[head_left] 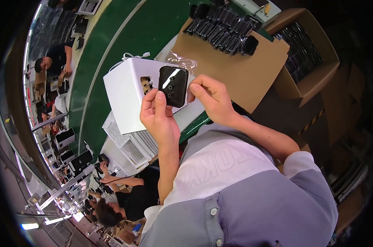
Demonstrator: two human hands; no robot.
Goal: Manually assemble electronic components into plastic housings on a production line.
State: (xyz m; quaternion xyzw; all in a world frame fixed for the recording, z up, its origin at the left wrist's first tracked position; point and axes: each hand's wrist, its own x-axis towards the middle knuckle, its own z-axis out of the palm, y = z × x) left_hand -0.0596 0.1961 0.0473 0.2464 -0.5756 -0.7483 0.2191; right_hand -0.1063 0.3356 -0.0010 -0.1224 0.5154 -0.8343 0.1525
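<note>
My left hand (159, 113) grips the lower left edge of a glossy black plastic panel (173, 80), thumb on its face. The panel is rectangular with rounded corners and has a few small round posts. At its right edge, my right hand (211, 96) is closed in a pinch; whatever may lie between its fingertips cannot be made out. Behind the panel stands a white box-shaped housing (122, 99) with a rectangular cutout (146, 83), where small parts show. A white cable with a plug (145, 54) lies behind the housing. Crumpled clear film (182, 61) lies next to the panel's top.
Many black plastic pieces (219, 29) are piled on a cardboard sheet (240, 74) at right. Beyond is an open carton (318, 61) of wrapped items. White trays (137, 146) are stacked left of my forearm. A green conveyor (87, 107) curves past; co-workers (129, 197) sit along it.
</note>
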